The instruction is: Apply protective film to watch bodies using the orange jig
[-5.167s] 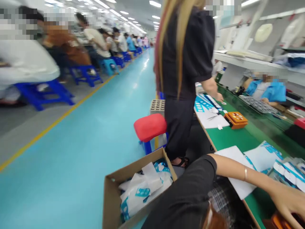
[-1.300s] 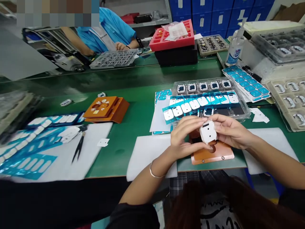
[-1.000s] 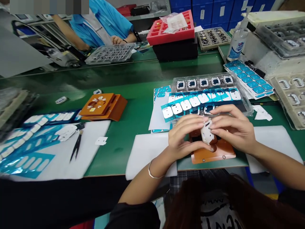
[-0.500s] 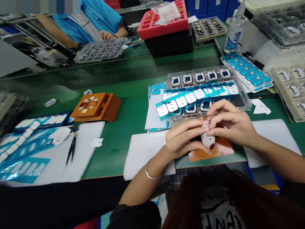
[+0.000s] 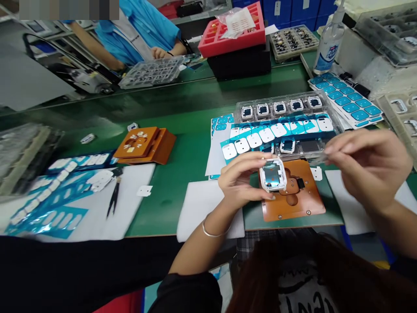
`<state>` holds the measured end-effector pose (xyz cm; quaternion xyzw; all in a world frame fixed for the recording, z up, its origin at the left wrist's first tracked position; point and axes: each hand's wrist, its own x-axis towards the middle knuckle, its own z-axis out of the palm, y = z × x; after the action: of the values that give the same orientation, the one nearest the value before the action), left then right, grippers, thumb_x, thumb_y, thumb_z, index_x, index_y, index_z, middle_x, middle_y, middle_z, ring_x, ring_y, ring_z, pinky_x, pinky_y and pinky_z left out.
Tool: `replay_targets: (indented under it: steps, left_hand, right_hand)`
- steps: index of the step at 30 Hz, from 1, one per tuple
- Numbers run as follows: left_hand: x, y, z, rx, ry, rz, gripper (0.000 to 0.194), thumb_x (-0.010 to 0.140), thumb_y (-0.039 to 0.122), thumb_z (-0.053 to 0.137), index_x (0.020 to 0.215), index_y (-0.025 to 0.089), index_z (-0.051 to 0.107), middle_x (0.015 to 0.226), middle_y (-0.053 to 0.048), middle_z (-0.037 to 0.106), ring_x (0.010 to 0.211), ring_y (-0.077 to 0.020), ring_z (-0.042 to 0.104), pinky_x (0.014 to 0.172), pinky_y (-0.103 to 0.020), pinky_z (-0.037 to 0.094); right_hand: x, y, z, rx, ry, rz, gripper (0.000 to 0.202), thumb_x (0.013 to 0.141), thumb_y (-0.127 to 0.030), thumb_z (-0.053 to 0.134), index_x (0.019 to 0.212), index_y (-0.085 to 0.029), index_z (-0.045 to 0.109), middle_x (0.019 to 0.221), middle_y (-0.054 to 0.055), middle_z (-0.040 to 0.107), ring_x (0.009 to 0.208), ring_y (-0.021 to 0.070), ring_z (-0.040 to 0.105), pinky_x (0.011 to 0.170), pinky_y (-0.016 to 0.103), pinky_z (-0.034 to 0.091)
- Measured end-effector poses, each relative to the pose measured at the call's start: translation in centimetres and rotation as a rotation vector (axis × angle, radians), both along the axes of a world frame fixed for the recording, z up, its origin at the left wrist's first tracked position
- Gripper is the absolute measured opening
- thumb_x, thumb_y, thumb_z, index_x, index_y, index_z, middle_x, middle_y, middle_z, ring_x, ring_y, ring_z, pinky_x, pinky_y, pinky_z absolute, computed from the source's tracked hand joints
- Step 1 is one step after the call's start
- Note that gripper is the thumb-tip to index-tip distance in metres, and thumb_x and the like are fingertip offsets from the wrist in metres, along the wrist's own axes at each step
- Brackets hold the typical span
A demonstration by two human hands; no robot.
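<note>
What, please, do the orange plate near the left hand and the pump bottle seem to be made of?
The orange plate looks like satin coated metal, given its soft sheen, though possibly plastic; the pump bottle is likely glossy plastic, being see-through.

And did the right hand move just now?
Yes, the right hand moved right: it was over the orange plate, and now it's past that plate's right edge.

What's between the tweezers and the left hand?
Head view, from tweezers to left hand: edge of the white sheet, small white piece, bare green tabletop, then white pad.
</note>
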<state>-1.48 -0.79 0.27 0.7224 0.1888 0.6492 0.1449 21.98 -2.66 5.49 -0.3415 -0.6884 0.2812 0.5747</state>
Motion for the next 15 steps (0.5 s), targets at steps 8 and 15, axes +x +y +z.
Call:
replay_targets:
  steps: [8,15]
  left_hand:
    - [0.4,-0.3,0.1,-0.245,-0.195,-0.287,0.042,0.081,0.054,0.072,0.113,0.027,0.070,0.107,-0.006,0.074,0.098,-0.0184,0.072,0.081,-0.032,0.064]
    - [0.5,-0.6,-0.1,-0.297,-0.205,-0.354,0.041,0.082,0.051,0.071,0.117,0.030,0.069,0.112,-0.003,0.074,0.100,-0.0184,0.072,0.085,-0.032,0.063]
  right_hand:
    - [4.0,4.8,-0.6,-0.474,-1.175,0.107,0.011,0.081,-0.017,0.066,0.071,-0.022,0.066,0.063,-0.001,0.067,0.060,0.0177,0.063,0.054,0.028,0.038]
    - [0.9,3.5,-2.8,-0.387,-1.479,-0.020,0.022,0.073,0.003,0.057,0.073,-0.016,0.067,0.073,0.009,0.067,0.063,0.0208,0.061,0.051,0.028,0.029]
